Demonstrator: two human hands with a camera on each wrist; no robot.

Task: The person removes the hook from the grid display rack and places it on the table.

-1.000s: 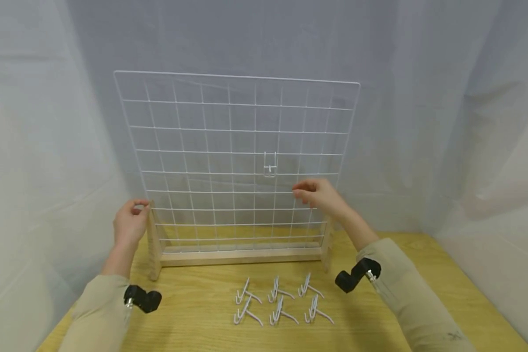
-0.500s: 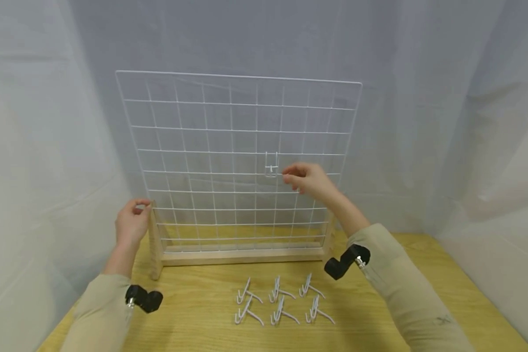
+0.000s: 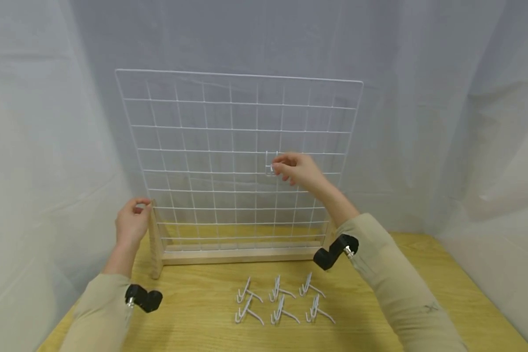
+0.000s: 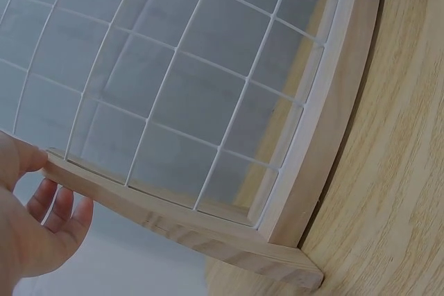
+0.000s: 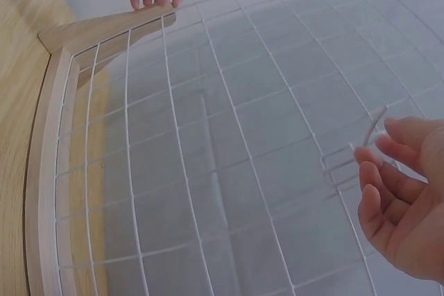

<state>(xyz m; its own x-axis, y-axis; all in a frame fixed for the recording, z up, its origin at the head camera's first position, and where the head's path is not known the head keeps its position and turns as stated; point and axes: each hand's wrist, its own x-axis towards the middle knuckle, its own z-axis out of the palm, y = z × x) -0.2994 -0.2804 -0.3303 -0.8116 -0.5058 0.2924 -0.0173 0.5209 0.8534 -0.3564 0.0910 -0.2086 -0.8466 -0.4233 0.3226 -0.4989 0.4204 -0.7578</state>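
Note:
A white wire grid panel [image 3: 244, 141] stands upright in a wooden stand [image 3: 242, 256]. My left hand [image 3: 132, 222] grips the top of the stand's left post [image 4: 104, 188], with the thumb on one side and curled fingers on the other. One white wire hook [image 3: 267, 164] hangs on the grid, right of its middle. At that hook is my right hand [image 3: 302, 171]. In the right wrist view, the hook's prong [image 5: 375, 124] lies between the thumb and bent fingers [image 5: 392, 188], which are slightly apart. Those fingers partly cover the hook in the head view.
Several loose white wire hooks [image 3: 279, 313] lie in two rows on the wooden table [image 3: 193, 313], in front of the stand. A pale curtain [image 3: 422, 122] hangs behind and at both sides. Black wrist cameras [image 3: 143, 298] are strapped to the sleeves.
My right hand has moved left and up along the grid, from beside the hook to its prong. The left hand stays on the post, and the loose hooks have not moved.

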